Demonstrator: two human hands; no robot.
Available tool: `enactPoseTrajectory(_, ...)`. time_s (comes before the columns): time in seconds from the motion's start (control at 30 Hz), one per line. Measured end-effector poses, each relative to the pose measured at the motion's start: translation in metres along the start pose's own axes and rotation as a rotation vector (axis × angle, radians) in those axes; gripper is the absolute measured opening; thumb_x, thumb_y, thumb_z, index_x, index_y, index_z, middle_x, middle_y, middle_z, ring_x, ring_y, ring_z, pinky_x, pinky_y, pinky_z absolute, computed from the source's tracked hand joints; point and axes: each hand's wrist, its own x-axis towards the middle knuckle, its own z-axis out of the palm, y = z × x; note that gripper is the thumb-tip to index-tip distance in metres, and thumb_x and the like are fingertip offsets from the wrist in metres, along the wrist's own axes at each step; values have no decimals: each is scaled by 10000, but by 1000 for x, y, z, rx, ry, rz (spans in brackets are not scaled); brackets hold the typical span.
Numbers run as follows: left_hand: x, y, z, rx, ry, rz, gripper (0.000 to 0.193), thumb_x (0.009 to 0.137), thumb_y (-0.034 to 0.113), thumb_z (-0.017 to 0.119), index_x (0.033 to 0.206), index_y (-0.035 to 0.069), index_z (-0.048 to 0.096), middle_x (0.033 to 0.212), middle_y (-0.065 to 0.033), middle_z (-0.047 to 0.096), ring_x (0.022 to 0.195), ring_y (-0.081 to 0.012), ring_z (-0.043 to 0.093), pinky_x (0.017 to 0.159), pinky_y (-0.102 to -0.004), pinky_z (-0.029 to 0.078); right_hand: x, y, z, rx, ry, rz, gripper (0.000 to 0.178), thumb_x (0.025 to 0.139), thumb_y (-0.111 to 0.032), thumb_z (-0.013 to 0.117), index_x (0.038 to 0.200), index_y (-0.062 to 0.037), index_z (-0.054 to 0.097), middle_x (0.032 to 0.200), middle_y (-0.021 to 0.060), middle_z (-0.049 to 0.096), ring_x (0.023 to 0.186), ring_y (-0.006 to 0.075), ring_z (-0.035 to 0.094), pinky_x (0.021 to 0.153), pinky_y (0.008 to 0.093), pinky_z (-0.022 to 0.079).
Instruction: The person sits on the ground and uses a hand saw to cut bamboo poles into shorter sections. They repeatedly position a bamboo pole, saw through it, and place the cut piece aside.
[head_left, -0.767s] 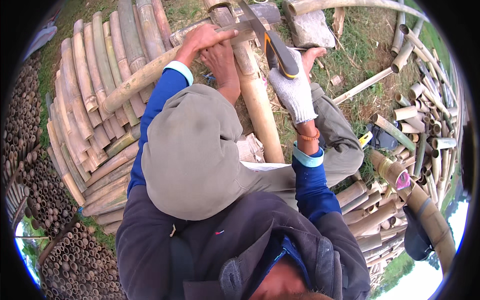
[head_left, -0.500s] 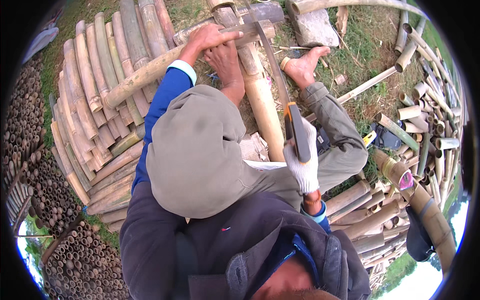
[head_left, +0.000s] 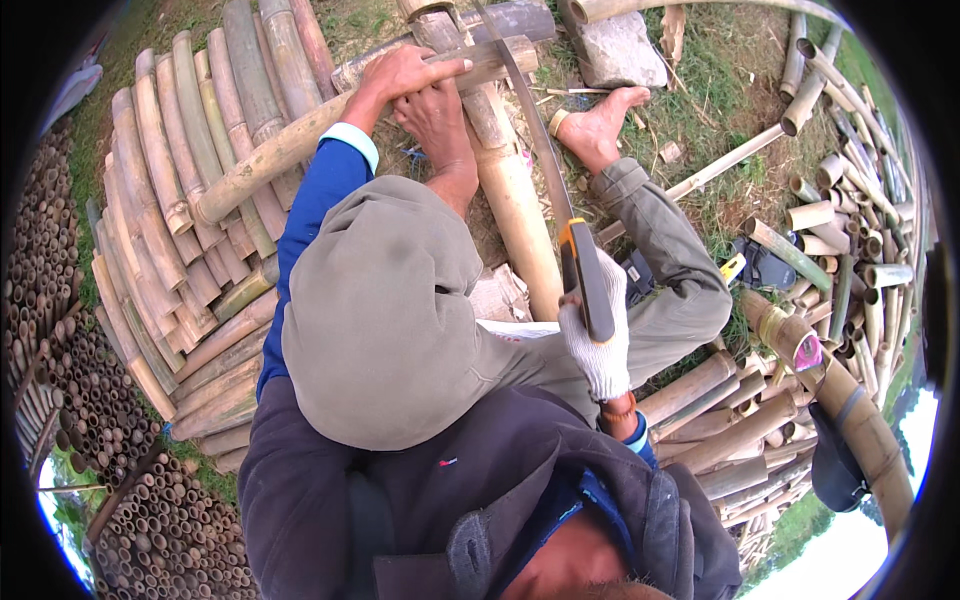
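My left hand is closed over a bamboo pole, its index finger stretched along the pole. The pole lies slantwise across a thicker bamboo support. In a white knitted glove, my right hand grips the black-and-orange handle of a hand saw. The blade runs up and away from me and meets the pole close to its right end, beyond my left hand. My bare left foot presses against the pole just below that hand. My right foot rests on the ground, right of the blade.
Split-looking bamboo lengths lie stacked on the left, beside piles of cut tubes. A grey stone block sits at the far side. Short bamboo pieces are heaped on the right, near a dark bag.
The saw and my gloved hand have drawn back slightly toward me along the cut. My left hand keeps its hold on the pole. The whole view has shifted a little.
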Motion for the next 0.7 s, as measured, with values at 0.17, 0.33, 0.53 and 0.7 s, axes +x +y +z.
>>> enactPoseTrajectory(0.17,10,-10,9,52,122,77,1089,762,907,664,1398,26,730,1352,-272,728,1281,-413,696,1105,-491,525,68,9,12,33,61,-98,607,923,-33,650,1514,-1,511,1404,185,610,1342,315,600,1173,410,444)
enactPoseTrajectory(0.33,7,17,-9,-7,-66,11,1119,721,922,657,1373,17,745,1377,-266,719,1290,-410,696,1101,-496,529,143,32,52,177,62,-50,616,907,-26,711,1489,-22,513,1322,158,640,1216,275,636,1106,368,487)
enactPoseTrajectory(0.53,-3,-12,7,17,36,-8,1116,733,915,655,1391,17,733,1367,-265,725,1269,-400,708,1081,-505,535,-27,0,-12,88,-57,75,702,870,-14,667,1540,19,458,1476,215,583,1410,333,579,1225,436,407)
enactPoseTrajectory(0.7,9,17,-11,-41,-144,-9,1137,714,925,664,1422,36,717,1364,-259,729,1269,-403,707,1074,-504,540,122,23,37,315,30,30,632,914,-26,688,1514,-10,491,1414,174,618,1306,294,623,1159,381,460)
